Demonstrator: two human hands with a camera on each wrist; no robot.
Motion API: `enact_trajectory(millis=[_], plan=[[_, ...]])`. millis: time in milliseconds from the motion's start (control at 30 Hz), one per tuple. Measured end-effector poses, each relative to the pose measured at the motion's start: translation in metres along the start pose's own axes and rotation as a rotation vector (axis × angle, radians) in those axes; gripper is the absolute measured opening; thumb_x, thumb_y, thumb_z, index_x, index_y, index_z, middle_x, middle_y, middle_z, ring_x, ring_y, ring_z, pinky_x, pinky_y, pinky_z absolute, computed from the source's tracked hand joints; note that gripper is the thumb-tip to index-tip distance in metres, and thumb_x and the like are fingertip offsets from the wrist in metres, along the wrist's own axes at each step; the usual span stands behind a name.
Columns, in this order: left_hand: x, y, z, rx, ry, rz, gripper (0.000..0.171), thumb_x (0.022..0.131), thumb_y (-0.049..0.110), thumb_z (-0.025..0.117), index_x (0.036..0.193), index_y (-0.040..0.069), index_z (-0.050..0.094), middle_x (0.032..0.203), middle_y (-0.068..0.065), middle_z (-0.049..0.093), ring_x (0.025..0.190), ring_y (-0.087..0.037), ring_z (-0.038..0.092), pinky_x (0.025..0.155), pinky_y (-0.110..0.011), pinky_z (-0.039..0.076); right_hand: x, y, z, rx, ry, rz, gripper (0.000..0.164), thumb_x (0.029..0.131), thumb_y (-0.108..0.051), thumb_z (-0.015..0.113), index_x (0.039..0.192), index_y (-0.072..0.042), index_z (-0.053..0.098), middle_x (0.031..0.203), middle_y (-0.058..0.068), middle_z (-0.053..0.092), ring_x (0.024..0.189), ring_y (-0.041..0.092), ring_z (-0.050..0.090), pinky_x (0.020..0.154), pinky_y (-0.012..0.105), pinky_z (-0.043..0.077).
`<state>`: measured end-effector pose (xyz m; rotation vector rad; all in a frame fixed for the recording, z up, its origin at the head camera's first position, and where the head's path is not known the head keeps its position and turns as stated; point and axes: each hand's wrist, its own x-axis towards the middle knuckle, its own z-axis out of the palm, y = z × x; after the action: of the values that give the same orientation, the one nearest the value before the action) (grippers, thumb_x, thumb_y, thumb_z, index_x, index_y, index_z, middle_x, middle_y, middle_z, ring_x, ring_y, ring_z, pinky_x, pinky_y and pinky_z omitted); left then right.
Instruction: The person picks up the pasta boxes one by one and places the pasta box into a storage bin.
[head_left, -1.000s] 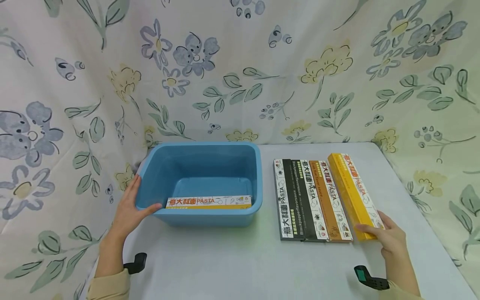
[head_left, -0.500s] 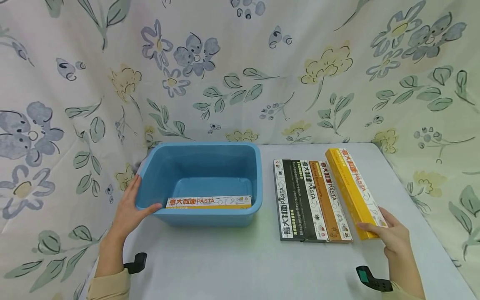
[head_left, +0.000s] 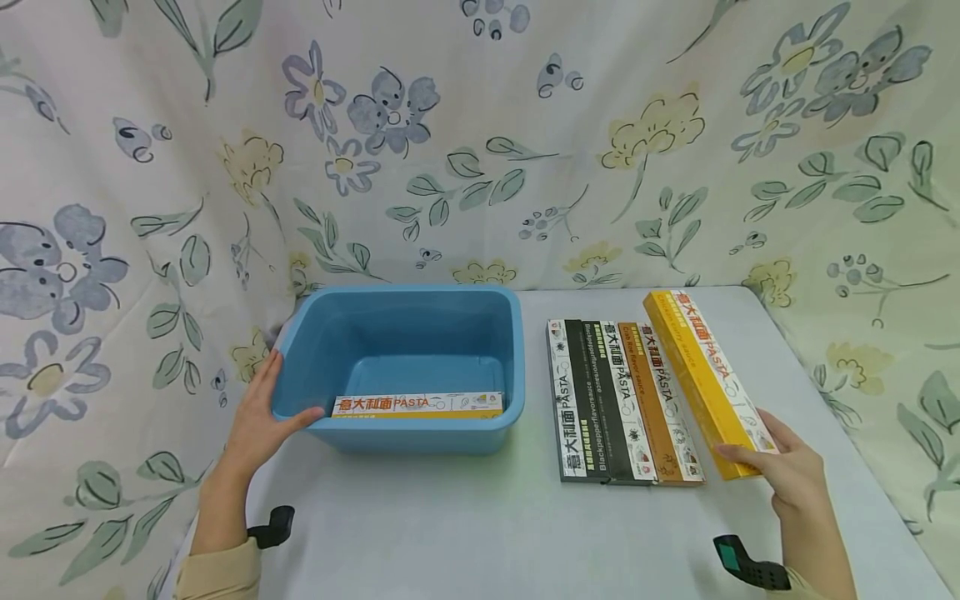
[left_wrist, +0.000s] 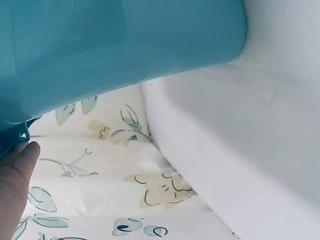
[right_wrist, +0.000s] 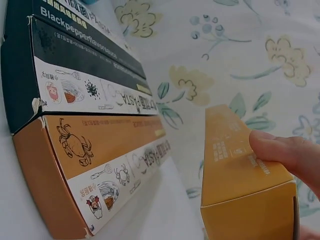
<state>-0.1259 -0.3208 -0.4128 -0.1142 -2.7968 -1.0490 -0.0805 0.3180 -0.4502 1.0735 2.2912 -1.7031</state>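
My right hand (head_left: 791,462) grips the near end of a yellow pasta box (head_left: 701,379), thumb on its yellow side. In the right wrist view the yellow pasta box (right_wrist: 245,175) is tilted, its far end raised. Left of it lie an orange-brown pasta box (head_left: 656,400) and two black pasta boxes (head_left: 585,400), side by side on the table. At the left, my left hand (head_left: 258,421) holds the rim of a blue plastic tub (head_left: 420,423), thumb over the front corner and fingers along the side. Inside the tub, another yellow-and-white pasta box (head_left: 416,404) lies along the front wall.
A white-covered table (head_left: 465,525) carries everything. Flowered cloth (head_left: 480,167) hangs behind and at both sides, close to the tub's left side. The black boxes lie to the right of the tub, with a gap between.
The right hand has shifted slightly right, and the yellow pasta box's far end has risen and swung left, towards the orange-brown box. The left hand and tub have stayed put.
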Motion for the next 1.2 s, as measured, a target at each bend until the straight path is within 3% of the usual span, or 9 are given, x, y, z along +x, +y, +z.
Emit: enact_trajectory(millis=[133, 233, 767, 1200], plan=[[0.000, 0.000, 0.000, -0.002, 0.001, -0.002, 0.108, 0.078, 0.041, 0.078, 0.155, 0.002, 0.013, 0.161, -0.018, 0.008, 0.142, -0.051, 0.012, 0.100, -0.076, 0.021, -0.004, -0.003, -0.001, -0.028, 0.002, -0.009, 0.107, 0.073, -0.018, 0.086, 0.156, -0.013, 0.019, 0.155, 0.019, 0.025, 0.107, 0.024, 0.042, 0.108, 0.048, 0.032], [0.000, 0.001, 0.000, -0.002, 0.003, -0.002, 0.108, 0.078, 0.041, 0.078, 0.155, 0.002, 0.013, 0.161, -0.019, 0.008, 0.141, -0.051, 0.013, 0.100, -0.076, 0.021, -0.007, -0.005, -0.001, -0.055, 0.004, -0.021, 0.105, 0.074, -0.018, 0.086, 0.156, -0.013, 0.020, 0.152, 0.018, 0.029, 0.102, 0.018, 0.044, 0.095, 0.037, 0.037], [0.000, 0.000, 0.001, 0.006, 0.011, 0.007, 0.107, 0.079, 0.042, 0.077, 0.155, 0.002, 0.014, 0.161, -0.020, 0.009, 0.141, -0.052, 0.013, 0.100, -0.076, 0.021, -0.018, -0.015, 0.002, -0.092, -0.010, -0.098, 0.101, 0.075, -0.016, 0.084, 0.155, -0.009, 0.023, 0.147, 0.019, 0.034, 0.098, 0.017, 0.047, 0.070, 0.012, 0.041], [0.000, 0.001, 0.000, 0.017, 0.006, -0.002, 0.107, 0.079, 0.042, 0.077, 0.155, 0.002, 0.013, 0.161, -0.020, 0.009, 0.141, -0.052, 0.014, 0.099, -0.076, 0.023, -0.032, -0.025, 0.005, -0.105, -0.022, -0.195, 0.100, 0.072, -0.010, 0.085, 0.154, -0.007, 0.027, 0.143, 0.018, 0.036, 0.103, 0.024, 0.044, 0.068, 0.007, 0.044]])
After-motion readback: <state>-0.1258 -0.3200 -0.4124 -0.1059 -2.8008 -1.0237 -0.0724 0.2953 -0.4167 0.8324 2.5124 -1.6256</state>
